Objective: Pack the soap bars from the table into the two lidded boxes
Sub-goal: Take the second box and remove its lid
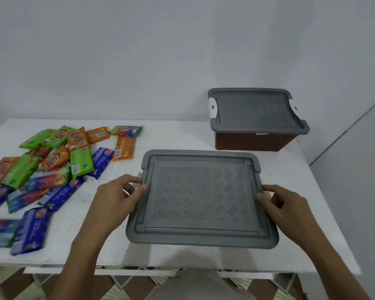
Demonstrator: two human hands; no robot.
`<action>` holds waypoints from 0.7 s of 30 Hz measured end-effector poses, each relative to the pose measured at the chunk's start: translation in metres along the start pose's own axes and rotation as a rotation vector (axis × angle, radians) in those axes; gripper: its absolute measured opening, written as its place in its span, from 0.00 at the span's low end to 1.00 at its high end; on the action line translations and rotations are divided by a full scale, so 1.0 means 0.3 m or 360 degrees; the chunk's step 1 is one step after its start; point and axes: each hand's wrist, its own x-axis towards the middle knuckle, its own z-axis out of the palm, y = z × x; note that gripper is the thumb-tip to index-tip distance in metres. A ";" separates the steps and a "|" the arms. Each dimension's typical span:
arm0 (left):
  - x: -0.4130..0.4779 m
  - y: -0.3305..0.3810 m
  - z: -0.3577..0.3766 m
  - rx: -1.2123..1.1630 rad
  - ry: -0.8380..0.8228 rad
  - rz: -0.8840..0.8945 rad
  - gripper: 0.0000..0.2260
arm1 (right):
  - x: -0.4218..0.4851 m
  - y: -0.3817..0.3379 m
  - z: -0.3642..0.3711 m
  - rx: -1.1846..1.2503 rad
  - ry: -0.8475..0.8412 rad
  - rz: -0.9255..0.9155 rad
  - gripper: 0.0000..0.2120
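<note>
White table [173, 139] fills mid frame, pale wall behind. Head view: near box [201, 200] at centre w/ grey lid on; left hand [117, 198] grips lid's left edge, right hand [288, 204] grips its right edge, fingers curled round the rim on both sides. 2nd box [258, 120], brown w/ grey lid shut, sits upper right, apart from the 1st. Soap bars [43, 169] in orange, green, blue wrappers lie piled at left of frame, none in either hand.
</note>
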 end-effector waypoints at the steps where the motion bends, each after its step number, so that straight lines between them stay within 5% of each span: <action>1: -0.002 0.009 -0.006 0.0030 -0.0037 -0.0052 0.10 | 0.000 -0.005 0.003 -0.0035 -0.0013 -0.0012 0.12; 9: -0.019 0.019 -0.041 -0.0064 -0.0064 -0.0165 0.12 | -0.006 -0.023 -0.013 0.0162 0.0041 0.0029 0.12; 12: -0.035 0.039 -0.093 -0.0485 0.0032 -0.0050 0.05 | 0.001 -0.053 -0.060 0.0535 0.0137 0.0036 0.10; 21: 0.038 0.137 -0.223 -0.1675 0.0012 0.0159 0.20 | 0.085 -0.199 -0.229 0.1610 0.0175 -0.0168 0.16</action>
